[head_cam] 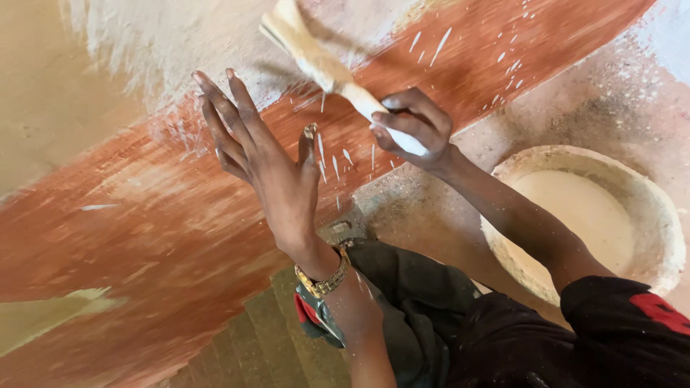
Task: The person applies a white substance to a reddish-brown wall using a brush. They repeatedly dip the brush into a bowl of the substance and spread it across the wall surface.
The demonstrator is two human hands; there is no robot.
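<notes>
Right hand (415, 129) grip clenched round the pale handle of a paint brush (327, 68); bristles extend up-left from the grip against the reddish wall (144, 215). Left hand (262, 162) released, fingers spread. Paint basin (586, 215) at right.

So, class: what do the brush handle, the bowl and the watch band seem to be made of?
Brush handle: probably wood, coated in white paint. Bowl: unclear, its thick rim crusted with pale dried paint. Watch band: likely metal, shiny gold links.
</notes>
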